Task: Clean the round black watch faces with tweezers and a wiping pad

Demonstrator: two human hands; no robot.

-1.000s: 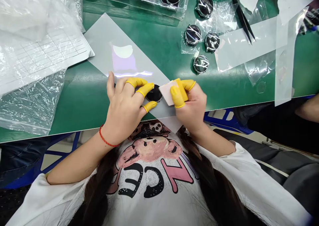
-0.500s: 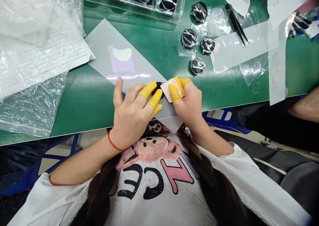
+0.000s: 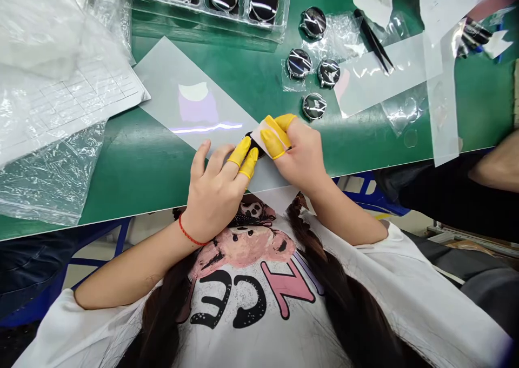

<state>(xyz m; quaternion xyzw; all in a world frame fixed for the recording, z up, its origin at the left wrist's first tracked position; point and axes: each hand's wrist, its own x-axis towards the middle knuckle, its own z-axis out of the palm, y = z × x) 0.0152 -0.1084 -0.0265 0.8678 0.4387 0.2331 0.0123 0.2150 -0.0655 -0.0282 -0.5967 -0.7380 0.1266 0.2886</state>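
A black round glossy disc (image 3: 255, 146) lies partly covered on a translucent sheet (image 3: 162, 81). My left hand (image 3: 217, 187) holds the disc steady, its yellow-cotted fingertips pressed on the disc's near left side and its outer fingers stretched apart; the thumb is hidden. Between the yellow-cotted thumb and fingers of my right hand (image 3: 302, 146) is a folded pale pink wipe (image 3: 260, 133). The wipe touches the disc's right side and hides part of it.
Several round watch-like cases (image 3: 300, 64) lie beyond my right hand. Farther off is a clear tray (image 3: 259, 30) of black discs. Tweezers (image 3: 375, 44) and film strips (image 3: 377, 87) are right; plastic bags (image 3: 52, 179) and printed paper (image 3: 101, 89) left. Another person's arm (image 3: 497, 165) shows at right.
My right hand has moved slightly left and away from me, with the wipe covering more of the disc. The left fingers stay on the disc. The whole view has shifted a little.
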